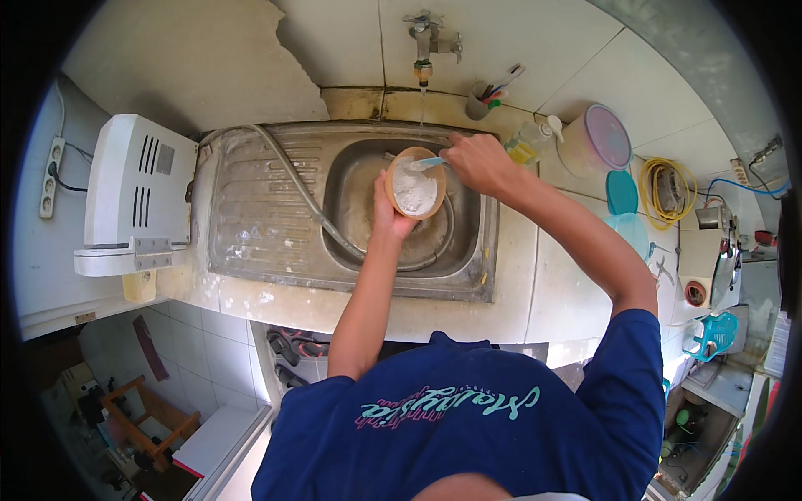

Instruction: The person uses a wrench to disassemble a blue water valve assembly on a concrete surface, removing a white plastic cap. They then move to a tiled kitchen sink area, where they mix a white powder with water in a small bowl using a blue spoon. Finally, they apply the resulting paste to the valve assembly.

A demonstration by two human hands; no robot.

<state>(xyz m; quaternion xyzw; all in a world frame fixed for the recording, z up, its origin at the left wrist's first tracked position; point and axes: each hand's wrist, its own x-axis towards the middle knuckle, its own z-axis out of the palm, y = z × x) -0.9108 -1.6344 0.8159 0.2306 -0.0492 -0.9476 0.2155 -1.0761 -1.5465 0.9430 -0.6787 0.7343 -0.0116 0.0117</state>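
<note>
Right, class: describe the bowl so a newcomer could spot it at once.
Find the steel sink under the wall tap. Over its basin, the left hand holds a round bowl. Its orange-tan rim and white, powdery contents set it apart from the grey hose and sink beneath.

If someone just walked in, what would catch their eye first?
Probably the orange-tan bowl of white powder, held in the person's left hand over the metal sink, while the right hand grips a light-blue tool reaching into it. Beyond, a thin stream runs from the wall tap; a grey hose curves from the left into the basin.
</note>
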